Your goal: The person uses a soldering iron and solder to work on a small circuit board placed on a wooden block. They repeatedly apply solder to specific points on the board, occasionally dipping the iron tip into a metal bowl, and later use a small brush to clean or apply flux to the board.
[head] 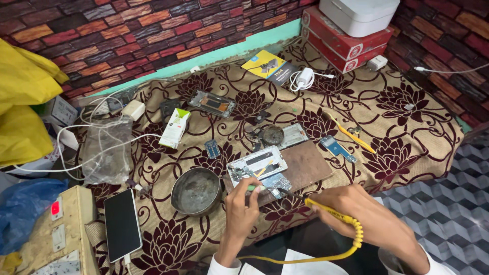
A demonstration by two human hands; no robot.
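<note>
On the far left of the surface (407, 132), draped in a brown flowered cloth, I see a phone (122, 224) lying screen up with a white cable plugged in. Right of it a round metal bowl (196, 191). Next, my left hand (241, 204): fingers pressed together, pinching a small green-tipped tool (251, 188) against the opened phone (257, 164), which lies on a brown board (305, 165) at centre. Just beside it, a small circuit board (277, 182) on that same board. My right hand (364, 214) has its fingers closed round a yellow soldering iron (326, 210); the tip touches the circuit board, and the yellow coiled cord runs below. Further right, a blue part (337, 147) and yellow tweezers (351, 135) lie on the cloth.
</note>
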